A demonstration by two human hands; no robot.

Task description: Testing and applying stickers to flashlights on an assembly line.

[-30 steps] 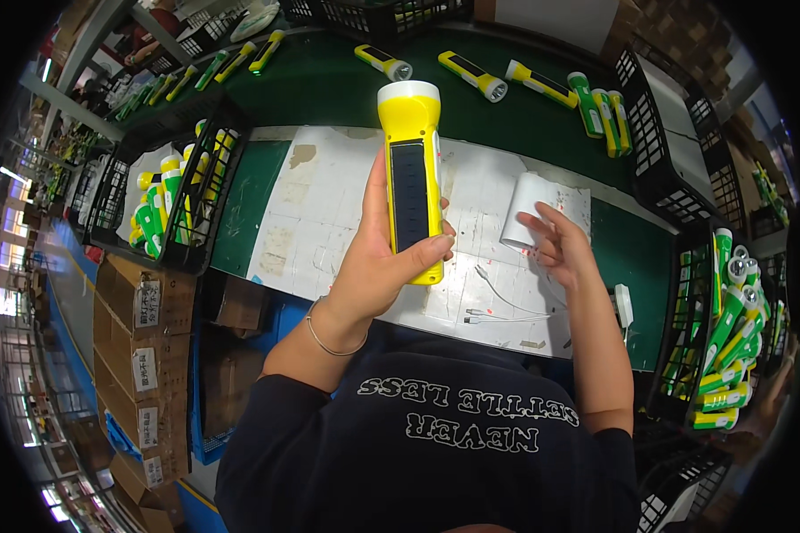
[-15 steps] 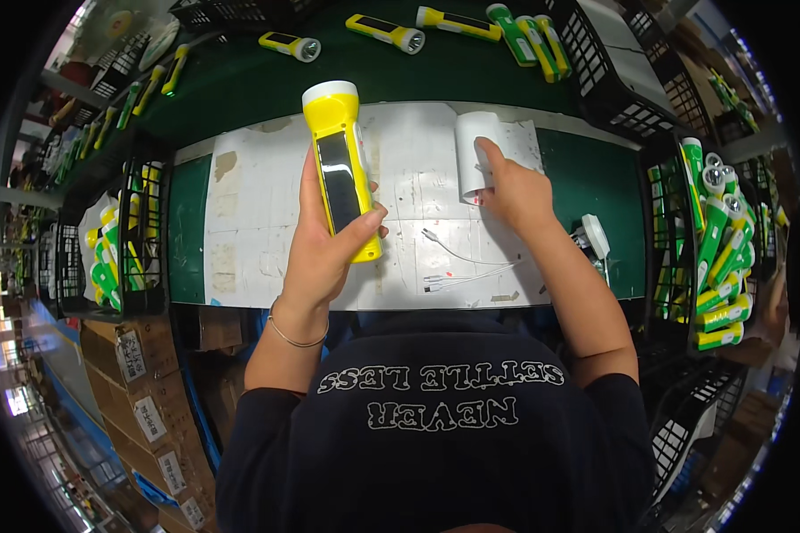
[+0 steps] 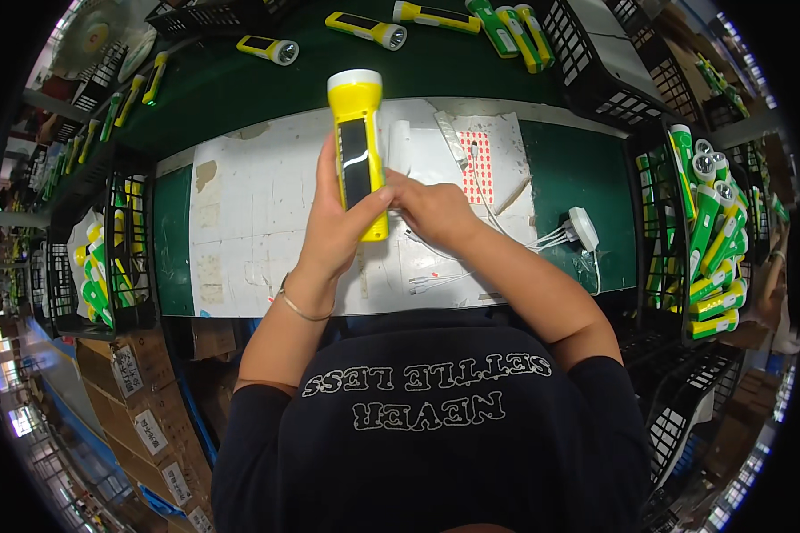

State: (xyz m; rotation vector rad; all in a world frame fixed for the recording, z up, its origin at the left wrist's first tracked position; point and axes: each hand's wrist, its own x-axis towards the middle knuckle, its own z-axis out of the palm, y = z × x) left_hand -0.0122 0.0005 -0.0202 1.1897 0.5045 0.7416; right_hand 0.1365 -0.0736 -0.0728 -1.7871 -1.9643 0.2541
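**Yellow torch held up over the bench, right hand at its tail end**

The left hand (image 3: 342,226) is wrapped around a yellow torch (image 3: 358,151), fingers and thumb pressed tight on its body, lens end pointing toward the far edge of the bench (image 3: 231,222); the torch is lifted above the white sheet near the bench's middle, its dark side panel facing up; the right hand (image 3: 436,211) meets the torch's near end, fingers curled against it, though whether they pinch anything small there I cannot tell; white cables (image 3: 507,244) trail from under that hand to a white adapter (image 3: 583,228) toward the right edge; a white roll (image 3: 400,147) lies just beyond the hands. By the look of it, the step in hand is fitting or checking something at the tail; the next move seems to call for a steady left grip and fine fingertip alignment from the right.
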